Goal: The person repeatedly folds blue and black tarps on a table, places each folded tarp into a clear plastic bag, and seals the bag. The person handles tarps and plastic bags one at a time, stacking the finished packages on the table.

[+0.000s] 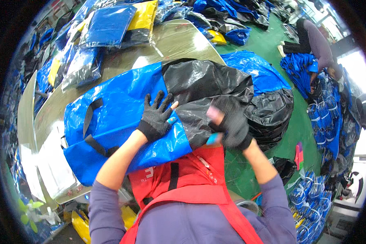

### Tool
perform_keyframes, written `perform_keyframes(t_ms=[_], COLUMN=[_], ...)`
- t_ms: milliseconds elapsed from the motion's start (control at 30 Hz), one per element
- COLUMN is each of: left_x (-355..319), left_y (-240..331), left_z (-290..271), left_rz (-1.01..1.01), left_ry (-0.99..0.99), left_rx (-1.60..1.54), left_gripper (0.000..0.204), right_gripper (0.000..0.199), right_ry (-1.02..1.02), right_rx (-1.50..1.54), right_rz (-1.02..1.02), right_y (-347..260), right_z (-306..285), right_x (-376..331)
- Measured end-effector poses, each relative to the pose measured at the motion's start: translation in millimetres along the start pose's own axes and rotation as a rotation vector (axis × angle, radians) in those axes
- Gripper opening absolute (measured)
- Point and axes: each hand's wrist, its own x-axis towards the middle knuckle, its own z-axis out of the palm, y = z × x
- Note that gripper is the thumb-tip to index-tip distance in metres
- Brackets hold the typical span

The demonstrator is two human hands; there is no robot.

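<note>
A large blue and black plastic bag (pixel 122 101) with black strap handles (pixel 89 118) lies across the table in front of me. My left hand (pixel 155 117), in a dark knit glove with bare tips on the thumb side, rests flat on it near the blue-black seam, fingers spread. Over the black part of the bag, my right hand (pixel 231 124) wears the same kind of glove. Motion smears this hand, its fingers point away from view, and whether it grips the sheet is hidden. The bag's near edge lies against my red apron (pixel 183 175).
Packed blue and yellow bags (pixel 110 26) pile on the table (pixel 175 40) at the far left. More blue and black bags (pixel 268 97) stack just right of the table. A person (pixel 319 44) bends over blue bundles (pixel 301 73) at far right. Tied bundles (pixel 313 199) lie near right.
</note>
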Motion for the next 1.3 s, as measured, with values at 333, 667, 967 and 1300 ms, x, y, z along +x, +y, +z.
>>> perform_keyframes(t_ms=[333,667,967,1300], left_x=[-4.5,-87.7,-389.8,-300.7], left_y=[3.7,-77.4,-110.4,-80.2], left_z=[-9.6,25.8,-62.3,-58.5], left_rz=[0.575,-0.015,-0.795,-1.526], left_ry=[-0.215,-0.631,0.433,0.343], left_rx=[-0.064,-1.241,-1.682,-0.682], left_gripper=[0.058,0.035,0.048,0.053], right_gripper=[0.025,0.061,0.055,0.067], right_ry=[-0.143,-0.787,-0.647,-0.624], right_rx=[-0.269,-0.04,-0.015,-0.354], right_rz=[-0.149,0.319,0.421,0.515], right_y=[-16.3,86.1,101.8,88.8], right_z=[-41.8,79.3,73.5,68.4], right_x=[64.7,159.7,154.0,140.3])
